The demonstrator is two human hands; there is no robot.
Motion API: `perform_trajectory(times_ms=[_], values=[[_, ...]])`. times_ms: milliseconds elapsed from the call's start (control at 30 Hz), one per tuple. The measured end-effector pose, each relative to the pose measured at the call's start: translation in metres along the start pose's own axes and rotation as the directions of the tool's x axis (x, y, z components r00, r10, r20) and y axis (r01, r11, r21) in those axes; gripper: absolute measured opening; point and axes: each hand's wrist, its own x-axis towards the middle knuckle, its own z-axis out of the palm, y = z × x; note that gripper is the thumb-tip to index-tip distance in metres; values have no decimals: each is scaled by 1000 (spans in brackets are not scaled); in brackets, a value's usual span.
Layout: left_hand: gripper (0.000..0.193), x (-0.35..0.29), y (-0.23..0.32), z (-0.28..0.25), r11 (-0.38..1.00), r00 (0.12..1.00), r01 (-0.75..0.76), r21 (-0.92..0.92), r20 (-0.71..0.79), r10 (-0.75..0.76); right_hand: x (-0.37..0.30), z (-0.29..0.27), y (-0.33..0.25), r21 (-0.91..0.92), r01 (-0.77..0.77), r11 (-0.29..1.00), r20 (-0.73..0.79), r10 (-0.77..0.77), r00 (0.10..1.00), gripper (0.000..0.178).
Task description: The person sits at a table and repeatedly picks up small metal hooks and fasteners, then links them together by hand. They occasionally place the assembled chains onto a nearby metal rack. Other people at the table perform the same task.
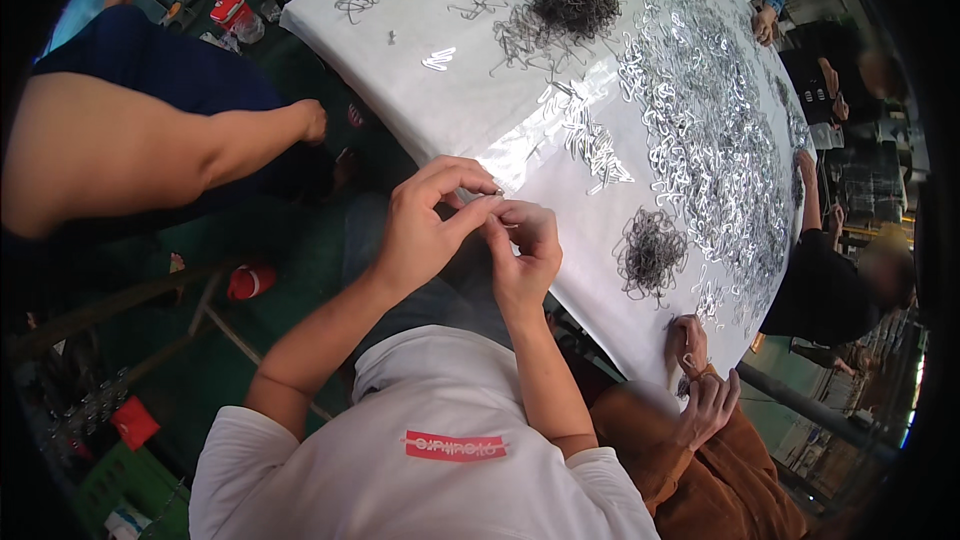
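Over the near edge of the white table (pixel 440 110), my left hand (pixel 425 225) and my right hand (pixel 527 255) meet at the fingertips. Thumb and forefinger of my left hand pinch a small metal piece (pixel 498 192), mostly hidden by the fingers. My right hand is closed too, with a thin bit of bent wire (pixel 511 227) showing between thumb and fingers. Just beyond my hands lies a loose group of shiny elongated metal clips (pixel 598 145). A dark tangle of bent wire pieces (pixel 652 252) rests to the right.
A broad spread of shiny clips (pixel 700 120) covers the table's middle. Another dark wire heap (pixel 577 0) sits at the far side. A co-worker's hands (pixel 690 345) work close on my right; another person's arm (pixel 250 145) is at left. More people sit across the table.
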Motion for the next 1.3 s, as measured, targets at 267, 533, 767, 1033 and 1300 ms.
perform_trajectory(times_ms=[267, 533, 767, 1033, 1300], values=[[12, -4, -5, -9, 999, 997, -4, 38, -80, 7, 100, -27, 47, -524, 346, 778, 227, -264, 938, 27], [12, -13, 1, -10, 998, 994, 44, 47, -106, -39, 190, 13, 100, -835, 395, 383, 425, -6, 905, 64], [13, -15, -7, -15, 996, 998, 31, 78, -58, -26, 144, -5, 83, -822, 376, 428, 369, -102, 924, 24], [12, -27, -3, -17, 995, 997, 32, 97, -74, -25, 203, 28, 80, -759, 248, 602, 402, 132, 906, 12], [13, -40, -2, -16, 996, 997, 13, 93, -81, -5, 214, 42, 78, -779, -7, 627, 335, 425, 841, 20]])
